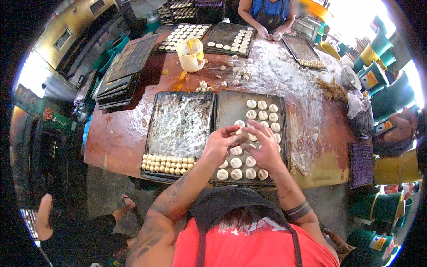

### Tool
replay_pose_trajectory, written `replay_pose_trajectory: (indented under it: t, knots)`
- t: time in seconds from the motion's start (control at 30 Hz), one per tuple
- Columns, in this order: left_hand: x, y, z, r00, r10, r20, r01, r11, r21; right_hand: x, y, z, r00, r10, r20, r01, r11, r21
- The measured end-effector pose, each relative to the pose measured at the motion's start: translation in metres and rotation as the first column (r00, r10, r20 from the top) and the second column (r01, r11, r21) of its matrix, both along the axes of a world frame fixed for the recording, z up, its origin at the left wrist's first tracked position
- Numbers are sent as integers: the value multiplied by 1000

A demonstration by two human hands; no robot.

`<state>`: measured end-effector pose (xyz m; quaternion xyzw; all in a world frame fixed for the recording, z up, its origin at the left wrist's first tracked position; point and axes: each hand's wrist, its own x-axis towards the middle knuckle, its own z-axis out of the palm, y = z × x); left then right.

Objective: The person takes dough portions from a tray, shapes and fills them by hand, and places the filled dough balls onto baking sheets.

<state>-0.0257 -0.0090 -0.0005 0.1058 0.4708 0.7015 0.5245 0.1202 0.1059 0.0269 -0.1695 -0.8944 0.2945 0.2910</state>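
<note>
A person's tattooed left forearm (184, 189) and dark-banded right forearm (289, 191) angle inward. The left hand (219, 144) bends its fingers (229, 131) toward the right hand (267, 147), whose thumb (251, 151) stands apart from its fingers.

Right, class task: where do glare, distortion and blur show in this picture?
Head view: glare washes out the upper right; head view: the fisheye lens bows the near edge of the table, and the corners go black; head view: the left hand and right hand look slightly blurred, perhaps from motion.
</note>
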Motion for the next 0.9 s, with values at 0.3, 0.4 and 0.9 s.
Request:
replay_pose_trajectory:
  t: [0.3,0.4,0.9]
  knots:
    - [51,14,-34,928,-55,369,11,993,118,-8,34,-60,978,193,-77,-206,948,-245]
    - [47,11,-51,960,135,246,-114,989,-96,-9,9,-81,997,59,57,-25,879,-476]
    - [-26,-93,-108,747,357,-561,-500,857,-121,-106,39,-80,800,128,587,-100,992,-80]
